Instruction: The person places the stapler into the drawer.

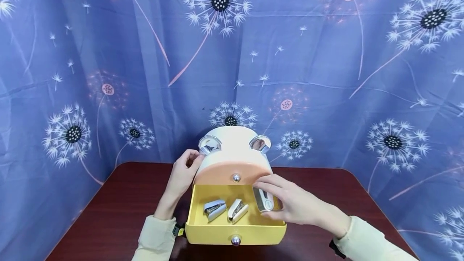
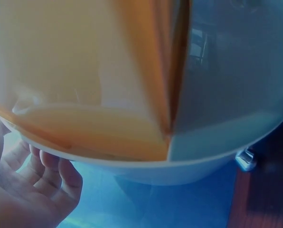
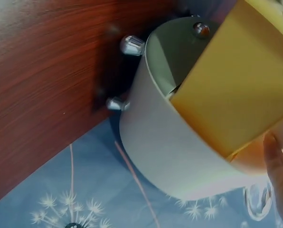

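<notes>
A small rounded drawer cabinet point(image 1: 237, 144) with a white shell stands on the table, its yellow lower drawer point(image 1: 217, 235) pulled out. Two mini staplers lie in that drawer: a bluish one point(image 1: 214, 209) at the left and a white one point(image 1: 238, 211) near the middle. Over the drawer's right end, my right hand point(image 1: 286, 198) pinches a white-and-grey mini stapler point(image 1: 263, 200) between thumb and fingers. My left hand point(image 1: 184, 174) rests against the cabinet's left side; in the left wrist view its bent fingers point(image 2: 70, 178) touch the shell's outer wall near the rim.
Above the yellow drawer sits a closed peach drawer with a silver knob point(image 1: 236, 178). Two round silver ears point(image 1: 210, 145) stick out from the cabinet top. The dark red table point(image 1: 127, 204) ends at a blue dandelion-print curtain point(image 1: 174, 51) behind and at both sides.
</notes>
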`<state>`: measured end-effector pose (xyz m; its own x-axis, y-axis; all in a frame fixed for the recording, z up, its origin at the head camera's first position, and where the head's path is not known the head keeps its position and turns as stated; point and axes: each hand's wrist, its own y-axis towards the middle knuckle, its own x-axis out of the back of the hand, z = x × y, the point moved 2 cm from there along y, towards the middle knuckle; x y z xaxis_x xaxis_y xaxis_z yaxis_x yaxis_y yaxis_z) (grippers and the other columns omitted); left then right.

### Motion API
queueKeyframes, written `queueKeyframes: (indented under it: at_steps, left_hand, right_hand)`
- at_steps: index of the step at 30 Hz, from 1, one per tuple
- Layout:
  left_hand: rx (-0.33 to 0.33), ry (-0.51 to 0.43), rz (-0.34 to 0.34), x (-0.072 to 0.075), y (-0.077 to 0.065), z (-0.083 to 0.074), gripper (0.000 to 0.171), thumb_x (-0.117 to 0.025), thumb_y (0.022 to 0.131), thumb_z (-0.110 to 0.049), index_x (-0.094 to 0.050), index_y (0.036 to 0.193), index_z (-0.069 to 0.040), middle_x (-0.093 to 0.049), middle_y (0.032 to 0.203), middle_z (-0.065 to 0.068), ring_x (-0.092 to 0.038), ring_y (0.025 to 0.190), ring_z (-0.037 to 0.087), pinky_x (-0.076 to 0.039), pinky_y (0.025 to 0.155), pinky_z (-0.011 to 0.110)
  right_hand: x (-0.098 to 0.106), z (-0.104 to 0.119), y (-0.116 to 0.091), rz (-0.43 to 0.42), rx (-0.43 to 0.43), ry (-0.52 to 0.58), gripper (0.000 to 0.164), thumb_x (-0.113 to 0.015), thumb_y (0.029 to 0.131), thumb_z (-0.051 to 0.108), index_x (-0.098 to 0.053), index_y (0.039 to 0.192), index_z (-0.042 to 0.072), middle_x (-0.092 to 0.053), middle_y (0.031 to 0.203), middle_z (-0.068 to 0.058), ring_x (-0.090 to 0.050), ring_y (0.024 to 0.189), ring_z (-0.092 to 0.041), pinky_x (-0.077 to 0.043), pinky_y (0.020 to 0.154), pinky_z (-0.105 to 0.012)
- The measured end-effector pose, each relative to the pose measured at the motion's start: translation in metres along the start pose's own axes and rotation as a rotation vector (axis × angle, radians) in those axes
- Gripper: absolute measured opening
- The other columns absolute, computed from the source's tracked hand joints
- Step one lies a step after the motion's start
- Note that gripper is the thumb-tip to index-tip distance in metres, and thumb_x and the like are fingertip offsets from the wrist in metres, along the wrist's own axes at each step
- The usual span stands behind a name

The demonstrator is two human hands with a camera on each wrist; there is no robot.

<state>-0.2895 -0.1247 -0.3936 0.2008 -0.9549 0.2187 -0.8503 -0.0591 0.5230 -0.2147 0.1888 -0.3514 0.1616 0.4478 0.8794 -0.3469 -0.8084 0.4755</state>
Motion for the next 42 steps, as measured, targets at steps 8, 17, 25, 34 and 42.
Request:
queueKeyframes:
  at_steps: [8, 17, 25, 34, 42]
  left_hand:
    - [0.001, 0.001, -0.007, 0.001, -0.001, -0.001, 0.014, -0.067, 0.095, -0.023, -0.064, 0.100, -0.010, -0.058, 0.079, 0.003, -0.053, 0.071, 0.016, -0.043, 0.064, 0.024]
    - [0.008, -0.006, -0.002, -0.001, 0.001, -0.003, 0.016, -0.067, 0.095, -0.025, -0.065, 0.100, -0.010, -0.058, 0.078, 0.004, -0.053, 0.072, 0.017, -0.042, 0.063, 0.025]
    - [-0.005, 0.009, -0.003, 0.001, 0.000, -0.002, 0.017, -0.066, 0.095, -0.028, -0.065, 0.100, -0.012, -0.058, 0.078, 0.003, -0.053, 0.072, 0.019, -0.043, 0.063, 0.026]
    - [0.001, 0.010, -0.004, -0.001, -0.001, -0.001, 0.017, -0.066, 0.095, -0.028, -0.064, 0.100, -0.012, -0.059, 0.079, 0.002, -0.054, 0.073, 0.019, -0.043, 0.064, 0.027]
    - [-0.005, 0.006, -0.005, 0.000, -0.001, -0.001, 0.017, -0.066, 0.095, -0.029, -0.064, 0.100, -0.012, -0.058, 0.078, 0.003, -0.054, 0.073, 0.019, -0.043, 0.064, 0.027]
  right_hand:
    - [-0.015, 0.003, 0.018, 0.288, -0.037, -0.027, 0.059, -0.080, 0.081, 0.035, -0.060, 0.128, 0.006, -0.056, 0.127, -0.005, -0.052, 0.117, -0.017, -0.046, 0.095, -0.031]
    - [-0.023, 0.005, 0.029, 0.468, -0.101, -0.073, 0.048, -0.081, 0.078, 0.028, -0.064, 0.118, 0.010, -0.054, 0.097, 0.006, -0.045, 0.083, -0.005, -0.041, 0.069, -0.020]
    - [-0.033, 0.006, 0.035, 0.528, -0.144, -0.175, 0.035, -0.080, 0.075, 0.025, -0.065, 0.104, 0.014, -0.053, 0.086, 0.007, -0.046, 0.075, -0.007, -0.042, 0.069, -0.026]
    - [-0.038, 0.008, 0.035, 0.569, -0.173, -0.259, 0.038, -0.081, 0.075, 0.031, -0.064, 0.105, 0.016, -0.057, 0.091, 0.005, -0.054, 0.082, -0.009, -0.047, 0.072, -0.032]
    - [-0.036, 0.011, 0.035, 0.528, -0.184, -0.239, 0.044, -0.082, 0.076, 0.034, -0.061, 0.111, 0.017, -0.054, 0.098, 0.005, -0.053, 0.087, -0.011, -0.045, 0.076, -0.035]
